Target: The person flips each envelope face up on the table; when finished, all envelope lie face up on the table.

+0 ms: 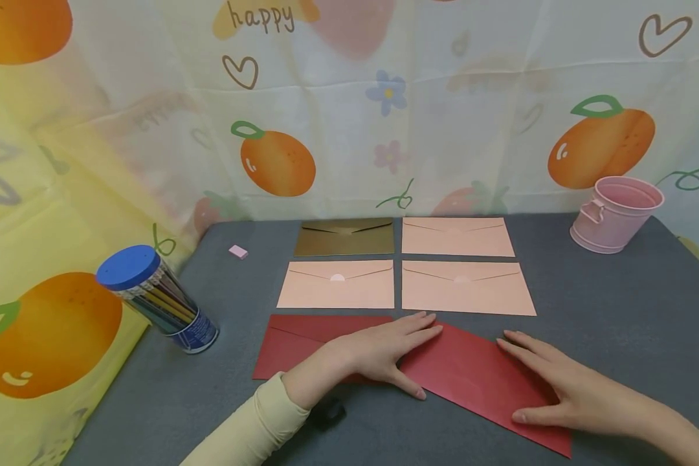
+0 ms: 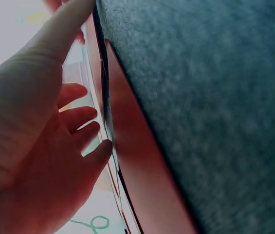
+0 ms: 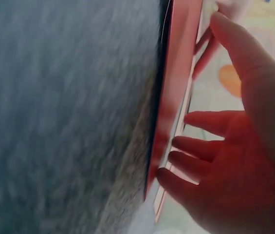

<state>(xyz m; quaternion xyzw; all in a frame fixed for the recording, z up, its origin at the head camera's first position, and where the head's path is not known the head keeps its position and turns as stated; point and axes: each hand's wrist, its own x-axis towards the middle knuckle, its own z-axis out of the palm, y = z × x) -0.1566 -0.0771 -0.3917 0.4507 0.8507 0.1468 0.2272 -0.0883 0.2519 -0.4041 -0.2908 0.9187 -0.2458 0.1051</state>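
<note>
Two red envelopes lie side by side on the grey table. The left red envelope (image 1: 303, 340) sits square under the row of pale ones, while the right red envelope (image 1: 472, 372) is slanted, its right end nearer the front edge. My left hand (image 1: 381, 353) is spread over the place where the two meet, fingers straight, thumb at the right envelope's near edge. Over the right end of the slanted envelope is my right hand (image 1: 571, 388), fingers apart and loosely extended. Both wrist views show spread fingers close to the red paper (image 2: 132, 146), gripping nothing.
Behind lie a gold envelope (image 1: 343, 243) and three pale pink envelopes (image 1: 457, 238). A blue-lidded pencil tub (image 1: 163, 298) stands at left, near a small pink eraser-like block (image 1: 238, 252). A pink bucket (image 1: 614, 217) stands back right before the patterned curtain (image 1: 472, 129).
</note>
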